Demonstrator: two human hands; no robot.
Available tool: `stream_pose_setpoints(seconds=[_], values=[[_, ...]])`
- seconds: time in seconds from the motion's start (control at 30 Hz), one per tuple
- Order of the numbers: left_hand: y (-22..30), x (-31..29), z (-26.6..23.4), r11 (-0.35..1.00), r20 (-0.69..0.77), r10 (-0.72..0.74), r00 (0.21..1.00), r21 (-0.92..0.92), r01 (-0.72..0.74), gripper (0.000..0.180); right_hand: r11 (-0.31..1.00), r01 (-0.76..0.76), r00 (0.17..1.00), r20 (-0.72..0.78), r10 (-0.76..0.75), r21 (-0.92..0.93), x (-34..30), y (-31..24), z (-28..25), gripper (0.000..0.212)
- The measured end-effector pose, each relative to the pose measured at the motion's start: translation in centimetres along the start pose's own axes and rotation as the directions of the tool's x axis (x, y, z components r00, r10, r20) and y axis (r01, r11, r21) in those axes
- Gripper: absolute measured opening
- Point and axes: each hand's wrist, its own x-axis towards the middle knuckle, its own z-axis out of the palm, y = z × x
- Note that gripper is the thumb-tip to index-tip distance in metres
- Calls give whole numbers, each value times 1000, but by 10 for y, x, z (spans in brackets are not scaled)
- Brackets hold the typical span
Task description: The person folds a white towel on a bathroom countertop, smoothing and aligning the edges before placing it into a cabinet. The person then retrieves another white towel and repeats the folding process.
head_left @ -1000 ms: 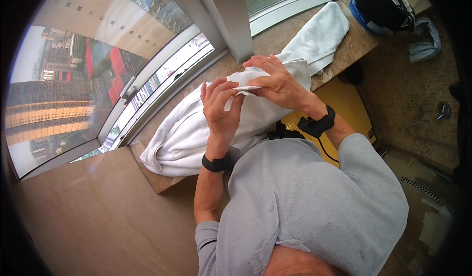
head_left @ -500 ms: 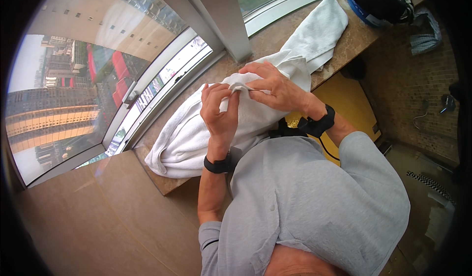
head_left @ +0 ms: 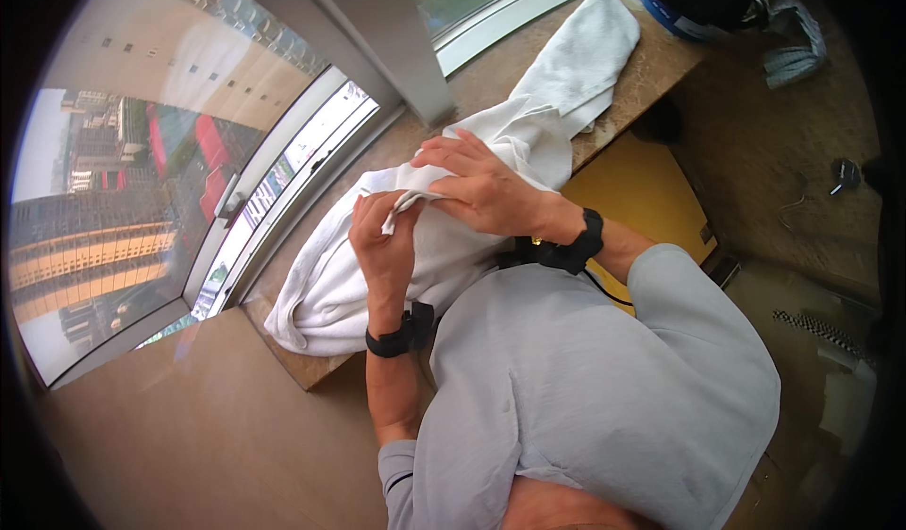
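Observation:
A white terry bathrobe lies bunched along the brown stone window ledge, with a sleeve-like part stretching toward the upper right. Between its fingers and thumb, my left hand pinches a narrow raised fold of the white cloth. Close beside it on the right, my right hand grips the same strip with its thumb and forefinger, the other fingers curled over the cloth. Both wrists wear black bands. Part of the bathrobe is hidden under my hands and behind my body.
A window with a handle borders the ledge on the left. A black and blue bag sits at the ledge's far right end, with a grey cloth by it. A yellow panel stands below the ledge, right of my body.
My hands have shifted left along the cloth, still pinching it. The small loop raised between them is now a twisted strip, its end sticking out at my left fingers. The view has shifted slightly.

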Motion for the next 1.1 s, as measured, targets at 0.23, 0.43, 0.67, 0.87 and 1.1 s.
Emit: stream_pose_setpoints(seconds=[0.23, 0.43, 0.67, 0.87, 1.1], values=[[-24, 12, -52, 998, -346, -51, 937, 12, 59, 15, 962, -78, 997, -37, 71, -262, -10, 10, -1, 12], [-40, 1, -95, 983, -485, -179, 856, -121, 137, 11, 969, -107, 994, -19, 105, -221, -6, 28, -12, 15], [-35, -10, -138, 960, -642, -279, 714, -208, 189, 16, 988, -155, 969, 192, 153, -6, 3, 52, -22, 26], [-42, -31, -190, 958, -751, -250, 611, -100, 270, 22, 988, -149, 955, 254, 155, -43, 6, 46, -22, 29], [-93, -75, -203, 876, -685, -393, 613, -76, 476, 52, 951, -178, 982, 23, 190, -253, 10, 56, 5, 35]])
